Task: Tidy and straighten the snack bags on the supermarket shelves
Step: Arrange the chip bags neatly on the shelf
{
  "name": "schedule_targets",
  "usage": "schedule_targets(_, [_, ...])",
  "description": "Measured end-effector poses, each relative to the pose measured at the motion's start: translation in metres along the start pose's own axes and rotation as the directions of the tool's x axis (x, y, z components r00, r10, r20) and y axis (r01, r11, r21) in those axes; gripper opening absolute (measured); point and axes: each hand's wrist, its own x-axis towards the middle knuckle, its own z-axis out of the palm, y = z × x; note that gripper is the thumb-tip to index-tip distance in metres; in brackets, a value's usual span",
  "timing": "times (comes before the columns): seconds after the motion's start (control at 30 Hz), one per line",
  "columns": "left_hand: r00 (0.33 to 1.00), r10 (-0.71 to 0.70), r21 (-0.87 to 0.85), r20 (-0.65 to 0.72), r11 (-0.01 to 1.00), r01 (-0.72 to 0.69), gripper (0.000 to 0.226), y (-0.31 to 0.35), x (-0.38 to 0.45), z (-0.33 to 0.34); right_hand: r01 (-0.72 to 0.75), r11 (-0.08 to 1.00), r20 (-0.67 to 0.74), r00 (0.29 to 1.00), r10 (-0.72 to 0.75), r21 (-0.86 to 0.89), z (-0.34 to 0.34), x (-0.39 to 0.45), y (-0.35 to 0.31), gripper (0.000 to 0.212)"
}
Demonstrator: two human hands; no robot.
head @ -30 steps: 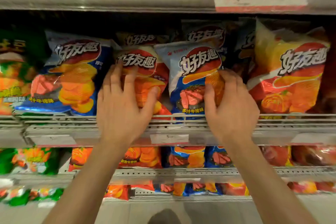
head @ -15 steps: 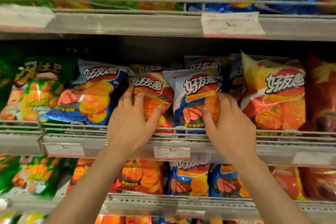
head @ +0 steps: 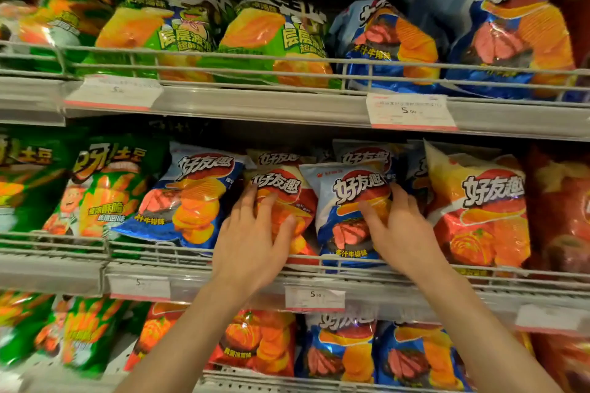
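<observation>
On the middle shelf a small red chip bag [head: 289,190] stands next to a small blue steak-flavour chip bag [head: 348,201], both leaning slightly. My left hand [head: 252,242] lies flat on the front of the red bag, fingers spread and fairly straight, thumb across its lower part. My right hand [head: 402,233] grips the right edge of the blue bag, thumb on the front and fingers curled round its side. More bags of the same brand stand behind these two, mostly hidden.
A wire rail [head: 159,250] runs along the shelf front, with a price tag [head: 314,297] below it. A larger blue bag [head: 191,198] stands on the left and a yellow-red bag [head: 479,210] on the right. Green bags [head: 105,188] fill the far left. Shelves above and below are full.
The view has tilted upward, so the upper shelf of green and blue bags has come into sight. Both hands stay on the same two bags, with almost no shift.
</observation>
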Motion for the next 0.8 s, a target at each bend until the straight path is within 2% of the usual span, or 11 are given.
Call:
schedule_targets(0.2, [1.0, -0.008, -0.028, 0.006, 1.0, 0.008, 0.074, 0.001, 0.001, -0.002, -0.068, 0.994, 0.067, 0.996, 0.062, 0.082, 0.003, 0.005, 0.002, 0.076])
schedule_targets(0.33, [1.0, -0.011, -0.091, 0.0, 0.996, 0.011, 0.057, -0.001, 0.002, -0.002, -0.092, 0.98, 0.053, 0.995, 0.084, 0.175, 0.001, 0.006, 0.004, 0.067])
schedule_targets(0.57, [0.999, -0.037, -0.194, 0.018, 0.98, 0.04, 0.048, -0.002, 0.002, -0.006, -0.143, 0.931, 0.002, 0.989, 0.151, 0.335, -0.008, 0.01, 0.004, 0.063])
schedule_targets(0.7, [1.0, -0.019, -0.225, -0.008, 0.974, 0.016, 0.046, -0.002, 0.001, -0.007, -0.131, 0.947, 0.026, 0.991, 0.129, 0.294, -0.007, 0.008, 0.003, 0.065])
schedule_targets(0.8, [0.996, 0.042, -0.365, -0.084, 0.928, -0.07, 0.041, -0.006, -0.003, -0.01, -0.088, 0.978, 0.029, 0.996, 0.084, 0.187, -0.003, 0.001, 0.002, 0.069])
